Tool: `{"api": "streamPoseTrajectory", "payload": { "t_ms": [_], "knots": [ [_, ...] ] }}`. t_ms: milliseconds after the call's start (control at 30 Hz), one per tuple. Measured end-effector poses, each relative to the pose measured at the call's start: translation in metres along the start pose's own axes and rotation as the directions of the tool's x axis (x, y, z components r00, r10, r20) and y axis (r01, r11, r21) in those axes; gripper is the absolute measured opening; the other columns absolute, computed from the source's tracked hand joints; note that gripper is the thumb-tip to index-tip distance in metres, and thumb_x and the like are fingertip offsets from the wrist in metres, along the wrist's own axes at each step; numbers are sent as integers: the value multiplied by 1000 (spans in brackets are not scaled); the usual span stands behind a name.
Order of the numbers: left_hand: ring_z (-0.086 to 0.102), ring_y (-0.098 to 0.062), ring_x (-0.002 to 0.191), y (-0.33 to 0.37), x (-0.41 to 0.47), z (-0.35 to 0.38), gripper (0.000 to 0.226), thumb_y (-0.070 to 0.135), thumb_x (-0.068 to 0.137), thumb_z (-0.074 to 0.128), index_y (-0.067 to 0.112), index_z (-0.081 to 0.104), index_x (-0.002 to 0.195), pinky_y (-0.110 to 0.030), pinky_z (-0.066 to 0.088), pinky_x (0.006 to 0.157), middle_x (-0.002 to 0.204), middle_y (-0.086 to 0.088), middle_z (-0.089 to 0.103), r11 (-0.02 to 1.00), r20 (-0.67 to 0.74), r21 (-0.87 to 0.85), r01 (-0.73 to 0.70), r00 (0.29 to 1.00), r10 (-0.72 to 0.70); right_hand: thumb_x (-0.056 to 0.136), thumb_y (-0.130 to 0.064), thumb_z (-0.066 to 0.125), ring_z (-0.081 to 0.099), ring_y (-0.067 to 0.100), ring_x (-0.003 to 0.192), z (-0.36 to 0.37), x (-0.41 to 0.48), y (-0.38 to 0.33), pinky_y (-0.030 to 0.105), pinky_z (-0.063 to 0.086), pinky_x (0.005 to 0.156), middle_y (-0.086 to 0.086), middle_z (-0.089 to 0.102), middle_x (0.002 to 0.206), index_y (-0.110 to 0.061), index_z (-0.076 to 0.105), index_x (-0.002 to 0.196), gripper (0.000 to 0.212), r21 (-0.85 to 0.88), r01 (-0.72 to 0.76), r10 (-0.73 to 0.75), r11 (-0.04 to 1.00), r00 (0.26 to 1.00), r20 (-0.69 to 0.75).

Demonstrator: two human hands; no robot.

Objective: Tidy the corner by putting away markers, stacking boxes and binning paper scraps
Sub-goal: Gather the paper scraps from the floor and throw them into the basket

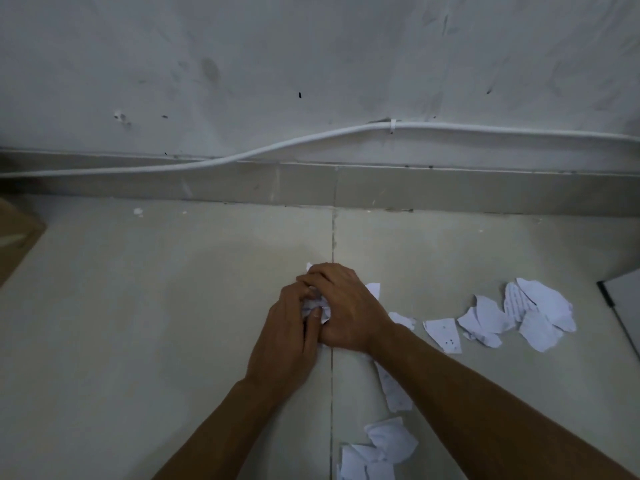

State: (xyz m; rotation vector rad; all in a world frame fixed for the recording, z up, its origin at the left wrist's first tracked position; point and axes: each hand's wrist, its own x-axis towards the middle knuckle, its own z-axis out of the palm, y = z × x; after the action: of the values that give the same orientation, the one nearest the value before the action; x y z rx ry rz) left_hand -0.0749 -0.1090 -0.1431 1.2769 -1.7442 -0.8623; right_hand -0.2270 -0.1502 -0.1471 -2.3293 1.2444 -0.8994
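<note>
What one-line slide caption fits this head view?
Left hand and right hand grip crumpled paper above the floor; loose scraps lie nearby.

White paper scraps (540, 315), some with dark dots or faint print, lie on the pale beige floor (138, 306); a white cable (311, 140) crosses the grey-white smudged wall (311, 57).

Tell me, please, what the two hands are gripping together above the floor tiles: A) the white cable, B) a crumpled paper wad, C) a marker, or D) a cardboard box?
B: the left hand and the right hand both curl round a crumpled white paper wad, while loose scraps lie to the right.
</note>
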Motion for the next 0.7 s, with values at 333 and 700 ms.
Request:
{"api": "streamPoseTrajectory", "payload": {
  "t_ms": [333, 700],
  "knots": [
    [48, 1, 127, -7, -1, 3, 46, 55, 99, 31, 35, 39, 139, -35, 36, 111, 140, 9, 50, 1000, 140, -16, -20, 990, 22, 95, -48, 56, 41, 25, 137, -8, -24, -21, 49, 26, 120, 11, 47, 147, 0, 38, 146, 72, -14, -182, 181, 983, 969, 166],
    [6, -2, 149, 18, 6, -15, 62, 39, 98, 28, 57, -5, 146, -48, 13, 122, 164, 13, 4, 999, 200, -37, 19, 980, -12, 75, -40, 74, 56, 23, 109, 8, -23, -46, 39, 45, 93, 3, 63, 122, -16, 61, 123, 55, -332, -154, 177, 931, 983, 42]
  ]
}}
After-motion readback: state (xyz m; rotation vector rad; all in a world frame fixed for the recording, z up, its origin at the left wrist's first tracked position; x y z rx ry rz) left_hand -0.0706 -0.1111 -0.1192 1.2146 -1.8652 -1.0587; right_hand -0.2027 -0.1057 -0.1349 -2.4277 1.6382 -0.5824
